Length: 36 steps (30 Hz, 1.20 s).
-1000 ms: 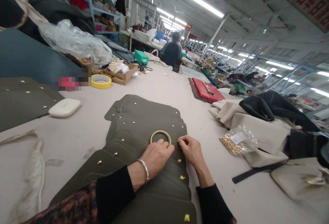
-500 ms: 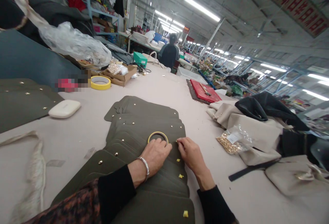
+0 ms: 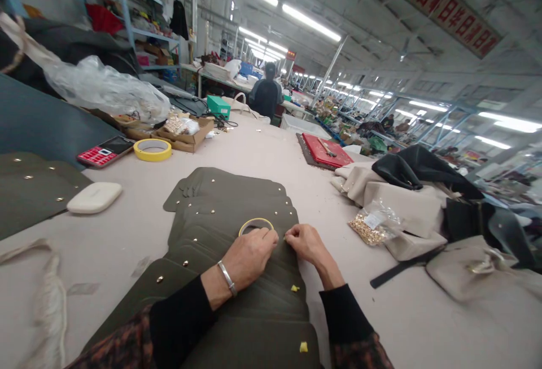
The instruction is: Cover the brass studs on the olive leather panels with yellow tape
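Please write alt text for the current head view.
A person's left hand touches a yellow tape roll on overlapping olive panels with metal studs, while the right hand pinches near their edge. Two yellow bits lie nearer the camera.

Mottled black-and-rust fabric sleeves end in wide black cuffs; a slim silver metal bangle circles the left wrist.

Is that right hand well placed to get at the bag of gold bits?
Probably yes: the bag lies to the right of the right hand, and I see nothing standing between them, though the fingers look pinched at the edge of the dark panels.
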Available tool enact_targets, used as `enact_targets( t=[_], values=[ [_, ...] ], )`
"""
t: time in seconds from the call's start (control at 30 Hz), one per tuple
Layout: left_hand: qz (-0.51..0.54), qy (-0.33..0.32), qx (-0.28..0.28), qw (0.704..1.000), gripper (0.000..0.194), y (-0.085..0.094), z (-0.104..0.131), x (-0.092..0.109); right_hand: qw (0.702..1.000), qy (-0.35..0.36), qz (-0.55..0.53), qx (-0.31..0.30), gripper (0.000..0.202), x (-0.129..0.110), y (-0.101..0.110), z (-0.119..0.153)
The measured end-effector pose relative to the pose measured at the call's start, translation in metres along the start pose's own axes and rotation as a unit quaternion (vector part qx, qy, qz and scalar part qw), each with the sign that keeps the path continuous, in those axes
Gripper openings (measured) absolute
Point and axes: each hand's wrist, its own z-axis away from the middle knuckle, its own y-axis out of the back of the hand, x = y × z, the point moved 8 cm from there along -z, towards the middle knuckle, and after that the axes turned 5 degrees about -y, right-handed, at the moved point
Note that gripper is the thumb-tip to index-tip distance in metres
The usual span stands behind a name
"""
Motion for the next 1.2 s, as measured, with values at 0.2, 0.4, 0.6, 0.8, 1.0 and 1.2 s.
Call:
enact_targets(
  t=[0.2, 0.4, 0.6, 0.8, 1.0, 1.2],
  values=[
    [0.047, -0.018, 0.051, 0.997, 0.021, 0.002, 0.003, -0.002, 0.991, 0.025, -0.118, -0.056, 0.017, 0.000, 0.004, 0.041],
    [0.120, -0.058, 0.078, 0.988, 0.047, 0.006, 0.004, 0.005, 0.956, 0.080, -0.280, 0.032, 0.022, -0.024, 0.023, 0.062],
    [0.120, -0.040, 0.071, 0.989, 0.047, 0.005, 0.005, 0.005, 0.958, 0.192, -0.197, 0.083, 0.014, -0.053, 0.033, 0.075],
    [0.103, -0.065, 0.046, 0.991, 0.036, 0.006, 0.005, 0.011, 0.955, 0.238, -0.103, 0.142, 0.015, -0.062, 0.036, 0.083],
    [0.107, -0.053, 0.025, 0.993, 0.013, 0.008, 0.003, 0.013, 0.943, 0.251, -0.068, 0.205, 0.015, -0.061, 0.035, 0.091],
    [-0.007, -0.061, 0.066, 0.996, 0.016, 0.013, 0.004, 0.017, 0.953, 0.184, -0.132, 0.202, 0.013, -0.054, 0.032, 0.090]
  ],
)
